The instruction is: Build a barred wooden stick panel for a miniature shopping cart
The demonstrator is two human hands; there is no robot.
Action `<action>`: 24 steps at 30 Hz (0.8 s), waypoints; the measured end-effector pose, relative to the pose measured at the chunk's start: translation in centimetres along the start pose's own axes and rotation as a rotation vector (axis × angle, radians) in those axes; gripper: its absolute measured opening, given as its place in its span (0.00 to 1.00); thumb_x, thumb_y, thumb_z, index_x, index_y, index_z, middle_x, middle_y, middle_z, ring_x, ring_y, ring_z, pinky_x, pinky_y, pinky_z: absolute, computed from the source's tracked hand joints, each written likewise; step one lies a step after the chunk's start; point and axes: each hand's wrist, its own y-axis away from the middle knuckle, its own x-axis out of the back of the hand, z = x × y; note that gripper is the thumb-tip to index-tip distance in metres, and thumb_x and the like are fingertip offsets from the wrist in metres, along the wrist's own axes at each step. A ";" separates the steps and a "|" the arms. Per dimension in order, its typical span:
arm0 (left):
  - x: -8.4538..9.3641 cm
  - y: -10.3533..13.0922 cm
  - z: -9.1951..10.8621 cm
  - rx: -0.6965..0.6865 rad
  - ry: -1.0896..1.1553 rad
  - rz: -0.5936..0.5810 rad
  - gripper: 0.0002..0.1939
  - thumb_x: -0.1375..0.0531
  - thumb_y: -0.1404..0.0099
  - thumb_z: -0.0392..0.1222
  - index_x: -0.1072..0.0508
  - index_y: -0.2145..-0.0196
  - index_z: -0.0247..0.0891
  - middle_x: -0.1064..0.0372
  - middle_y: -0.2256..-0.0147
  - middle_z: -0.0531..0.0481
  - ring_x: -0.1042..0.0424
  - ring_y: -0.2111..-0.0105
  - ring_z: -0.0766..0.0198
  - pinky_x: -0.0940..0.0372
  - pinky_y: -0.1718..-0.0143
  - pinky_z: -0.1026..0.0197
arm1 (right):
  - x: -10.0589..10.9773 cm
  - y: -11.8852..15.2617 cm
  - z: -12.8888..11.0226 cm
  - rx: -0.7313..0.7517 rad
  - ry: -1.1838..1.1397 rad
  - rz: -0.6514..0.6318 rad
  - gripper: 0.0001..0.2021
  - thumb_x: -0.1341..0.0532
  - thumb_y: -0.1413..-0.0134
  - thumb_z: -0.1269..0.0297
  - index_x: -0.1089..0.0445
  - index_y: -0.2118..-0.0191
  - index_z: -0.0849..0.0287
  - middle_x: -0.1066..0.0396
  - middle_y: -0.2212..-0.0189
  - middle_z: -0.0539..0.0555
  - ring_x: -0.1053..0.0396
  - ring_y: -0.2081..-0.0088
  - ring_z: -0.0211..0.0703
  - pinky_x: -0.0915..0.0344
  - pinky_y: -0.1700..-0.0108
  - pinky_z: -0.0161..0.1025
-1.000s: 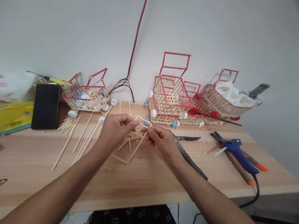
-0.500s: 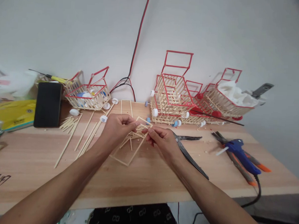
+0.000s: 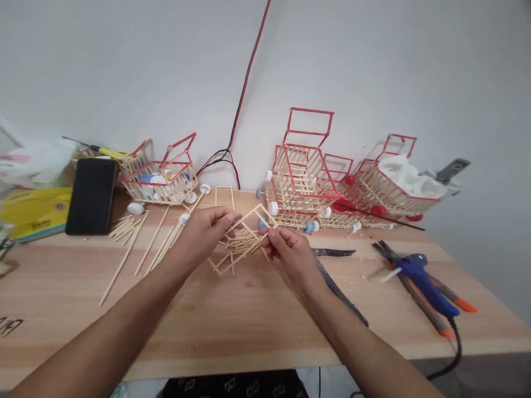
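Observation:
My left hand (image 3: 207,230) and my right hand (image 3: 290,248) hold a light frame of thin wooden sticks (image 3: 260,206) between them, just above the table. The left thumb and fingers pinch its left side; the right thumb and fingers pinch its right side. The frame is tilted, with one corner up and another toward me. Behind and below it lies a pile of short cut sticks (image 3: 240,243), partly hidden. Black-bladed shears (image 3: 341,295) lie beside my right hand, their near part covered by it. Longer sticks (image 3: 161,250) rest left of my left hand.
Stick-built toy carts with red rims (image 3: 300,171) stand along the wall, another cart (image 3: 159,184) at left. A blue glue gun (image 3: 425,278) lies across orange-handled pliers (image 3: 429,308) at right. A black phone (image 3: 92,197) leans beside a yellow packet (image 3: 36,211).
Both hands have turned the stick frame: its upper corner has risen and its near end has drawn up and away from me. Both hands keep their pinch. The camera view has shifted slightly.

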 end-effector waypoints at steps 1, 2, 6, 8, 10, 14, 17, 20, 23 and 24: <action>0.1 0.0 0.0 -0.006 -0.007 -0.005 0.19 0.43 0.39 0.52 0.22 0.65 0.33 0.24 0.69 0.46 0.28 0.72 0.64 0.32 0.72 0.63 | 0.0 0.0 0.1 0.001 -0.002 0.003 0.15 0.37 0.47 0.52 0.25 0.69 0.61 0.30 0.76 0.50 0.39 0.77 0.32 0.42 0.75 0.32; 0.1 0.1 0.2 -0.014 -0.019 -0.001 0.18 0.43 0.39 0.51 0.22 0.66 0.33 0.24 0.69 0.46 0.29 0.73 0.64 0.32 0.72 0.64 | 0.0 0.0 0.1 0.004 -0.005 -0.001 0.14 0.37 0.47 0.52 0.25 0.69 0.60 0.29 0.75 0.51 0.38 0.77 0.33 0.41 0.74 0.32; 0.2 0.4 0.9 -0.038 -0.101 0.065 0.11 0.39 0.43 0.45 0.22 0.70 0.33 0.26 0.74 0.48 0.33 0.77 0.68 0.37 0.76 0.67 | -0.2 0.0 0.6 -0.008 -0.037 -0.045 0.14 0.37 0.47 0.53 0.25 0.67 0.60 0.28 0.73 0.51 0.37 0.75 0.33 0.40 0.73 0.32; 0.3 0.5 1.3 -0.032 -0.091 0.078 0.09 0.39 0.44 0.42 0.23 0.72 0.33 0.27 0.76 0.50 0.35 0.79 0.69 0.40 0.78 0.68 | -0.3 0.1 0.7 -0.044 -0.045 -0.073 0.14 0.36 0.47 0.52 0.25 0.66 0.59 0.28 0.73 0.51 0.38 0.75 0.32 0.41 0.74 0.31; 0.3 0.6 1.5 -0.026 -0.044 0.073 0.08 0.39 0.44 0.41 0.23 0.73 0.33 0.28 0.78 0.51 0.36 0.80 0.70 0.41 0.78 0.68 | -0.4 0.1 0.8 -0.084 -0.027 -0.107 0.14 0.36 0.48 0.52 0.25 0.66 0.59 0.29 0.74 0.49 0.40 0.78 0.31 0.45 0.77 0.30; 0.3 0.6 1.6 -0.022 -0.001 0.073 0.09 0.39 0.44 0.41 0.24 0.76 0.33 0.30 0.79 0.52 0.37 0.80 0.71 0.41 0.78 0.69 | -0.5 0.2 0.9 -0.124 0.051 -0.172 0.16 0.36 0.49 0.50 0.26 0.71 0.60 0.29 0.76 0.50 0.40 0.79 0.31 0.46 0.78 0.31; 0.2 0.6 1.7 -0.010 -0.015 0.076 0.08 0.39 0.45 0.41 0.24 0.76 0.33 0.31 0.80 0.53 0.37 0.81 0.71 0.41 0.78 0.69 | -0.6 0.2 1.0 -0.164 0.063 -0.167 0.17 0.36 0.51 0.49 0.25 0.72 0.60 0.26 0.75 0.52 0.36 0.77 0.33 0.45 0.77 0.31; 0.0 0.6 1.8 -0.002 -0.038 0.075 0.08 0.39 0.45 0.40 0.25 0.78 0.33 0.32 0.81 0.53 0.38 0.81 0.71 0.42 0.79 0.69 | -0.7 0.2 1.1 -0.171 0.071 -0.154 0.17 0.35 0.51 0.49 0.24 0.72 0.59 0.25 0.75 0.53 0.34 0.77 0.34 0.44 0.77 0.32; 0.0 0.6 1.7 0.011 -0.029 0.072 0.09 0.38 0.47 0.41 0.26 0.79 0.33 0.32 0.82 0.53 0.38 0.82 0.71 0.42 0.79 0.68 | -0.6 0.2 1.1 -0.152 0.084 -0.154 0.17 0.35 0.51 0.48 0.24 0.73 0.59 0.25 0.75 0.53 0.33 0.77 0.35 0.41 0.76 0.32; 0.0 0.6 1.7 0.015 -0.020 0.066 0.09 0.38 0.47 0.41 0.26 0.79 0.33 0.32 0.82 0.53 0.38 0.81 0.71 0.42 0.79 0.68 | -0.6 0.3 1.1 -0.151 0.087 -0.152 0.17 0.35 0.52 0.48 0.24 0.73 0.59 0.25 0.76 0.53 0.33 0.77 0.35 0.40 0.75 0.33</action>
